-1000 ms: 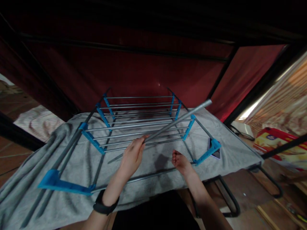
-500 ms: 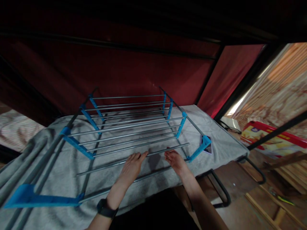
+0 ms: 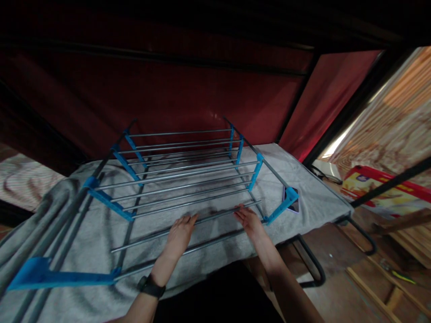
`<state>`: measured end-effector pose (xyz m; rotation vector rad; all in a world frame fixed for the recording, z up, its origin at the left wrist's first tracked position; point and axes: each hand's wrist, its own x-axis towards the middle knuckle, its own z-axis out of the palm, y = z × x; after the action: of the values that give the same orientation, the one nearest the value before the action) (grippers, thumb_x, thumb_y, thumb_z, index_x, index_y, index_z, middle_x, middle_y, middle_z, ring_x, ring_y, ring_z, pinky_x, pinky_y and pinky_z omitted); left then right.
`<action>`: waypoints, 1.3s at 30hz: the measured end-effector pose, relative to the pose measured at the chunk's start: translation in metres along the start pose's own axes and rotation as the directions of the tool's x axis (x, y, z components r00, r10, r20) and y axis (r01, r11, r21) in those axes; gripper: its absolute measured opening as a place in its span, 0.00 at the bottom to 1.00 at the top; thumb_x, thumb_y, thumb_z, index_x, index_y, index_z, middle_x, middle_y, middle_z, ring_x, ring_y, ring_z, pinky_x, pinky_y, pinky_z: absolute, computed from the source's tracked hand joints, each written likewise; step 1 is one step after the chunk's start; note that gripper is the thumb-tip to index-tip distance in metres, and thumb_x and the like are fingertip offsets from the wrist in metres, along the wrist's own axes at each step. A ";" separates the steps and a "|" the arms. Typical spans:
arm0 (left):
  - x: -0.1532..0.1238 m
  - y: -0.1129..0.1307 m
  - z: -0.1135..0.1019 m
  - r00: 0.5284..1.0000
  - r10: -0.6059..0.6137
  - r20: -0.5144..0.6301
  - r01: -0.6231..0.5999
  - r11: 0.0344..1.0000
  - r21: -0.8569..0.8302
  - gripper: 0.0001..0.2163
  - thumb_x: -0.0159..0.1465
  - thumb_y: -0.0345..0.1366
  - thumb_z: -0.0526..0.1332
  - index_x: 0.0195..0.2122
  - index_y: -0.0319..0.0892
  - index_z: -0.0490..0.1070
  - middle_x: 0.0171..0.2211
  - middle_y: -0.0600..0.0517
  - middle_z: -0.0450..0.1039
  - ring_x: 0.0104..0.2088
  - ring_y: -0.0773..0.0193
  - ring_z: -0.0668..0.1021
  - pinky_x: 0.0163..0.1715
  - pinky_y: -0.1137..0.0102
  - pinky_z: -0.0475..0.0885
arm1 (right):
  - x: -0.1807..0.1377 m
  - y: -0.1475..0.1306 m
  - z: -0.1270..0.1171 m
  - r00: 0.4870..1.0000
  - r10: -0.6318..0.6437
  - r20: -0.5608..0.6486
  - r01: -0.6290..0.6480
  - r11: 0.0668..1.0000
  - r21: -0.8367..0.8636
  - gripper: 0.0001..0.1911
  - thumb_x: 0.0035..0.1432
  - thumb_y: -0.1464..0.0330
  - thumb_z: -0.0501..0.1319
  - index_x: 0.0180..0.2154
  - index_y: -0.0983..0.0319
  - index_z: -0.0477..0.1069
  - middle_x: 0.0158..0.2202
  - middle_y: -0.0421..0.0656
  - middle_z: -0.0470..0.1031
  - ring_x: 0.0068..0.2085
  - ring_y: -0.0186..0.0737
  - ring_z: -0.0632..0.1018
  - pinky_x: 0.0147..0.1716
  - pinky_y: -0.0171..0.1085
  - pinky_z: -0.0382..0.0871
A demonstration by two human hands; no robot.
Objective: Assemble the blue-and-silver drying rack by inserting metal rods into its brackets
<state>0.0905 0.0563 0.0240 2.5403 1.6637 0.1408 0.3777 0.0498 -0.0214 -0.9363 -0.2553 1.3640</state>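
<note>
A loose metal rod lies at a slant in front of me, both its ends free of the blue plastic brackets. My left hand is closed over the rod left of its middle, with a dark watch on the wrist. Nearer the right end, my right hand has its fingers closed around the rod; part of the grip is hidden. The rod is held above the lowest crossbar of a grey metal rack. Blue brackets, such as the front left one and the front right one, join the rack's bars.
The rack lies on a bed with a grey blanket. A phone rests beside the right bracket. Dark red panels stand behind. To the right are a red and yellow box, wooden pieces and a black metal tube leg.
The rod has shifted slightly, its left end a little rightward and lower. My right hand has moved up against the rod, and my left hand slightly left. The view has tilted a little.
</note>
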 end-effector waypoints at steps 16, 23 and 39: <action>-0.068 -0.095 0.009 0.931 -0.288 -0.222 0.286 0.957 -0.045 0.11 0.67 0.35 0.55 0.43 0.44 0.77 0.42 0.45 0.81 0.45 0.52 0.79 0.54 0.57 0.67 | 0.008 -0.013 -0.024 0.997 -0.008 -0.079 0.009 1.000 0.013 0.12 0.44 0.70 0.76 0.28 0.57 0.75 0.28 0.38 0.80 0.31 0.39 0.80 0.41 0.42 0.80; -0.076 -0.101 0.014 0.768 -0.523 -0.370 0.445 0.851 -0.279 0.12 0.68 0.38 0.57 0.48 0.40 0.74 0.60 0.37 0.68 0.60 0.46 0.71 0.59 0.52 0.66 | 0.011 -0.014 -0.021 0.993 0.040 -0.108 -0.041 0.999 -0.008 0.15 0.45 0.65 0.78 0.25 0.57 0.72 0.22 0.36 0.77 0.28 0.37 0.78 0.43 0.43 0.80; -0.063 -0.094 0.015 0.381 -0.915 0.134 -0.148 -0.203 -0.968 0.18 0.50 0.23 0.65 0.42 0.44 0.69 0.32 0.57 0.74 0.35 0.66 0.81 0.43 0.68 0.77 | 0.000 -0.011 -0.016 0.997 0.019 -0.073 -0.020 1.000 -0.020 0.15 0.44 0.66 0.78 0.26 0.57 0.73 0.27 0.37 0.79 0.33 0.39 0.80 0.47 0.45 0.79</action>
<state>-0.0179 0.0352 -0.0049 0.3666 1.4860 1.7831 0.3959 0.0442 -0.0240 -1.0059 -0.2056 1.3445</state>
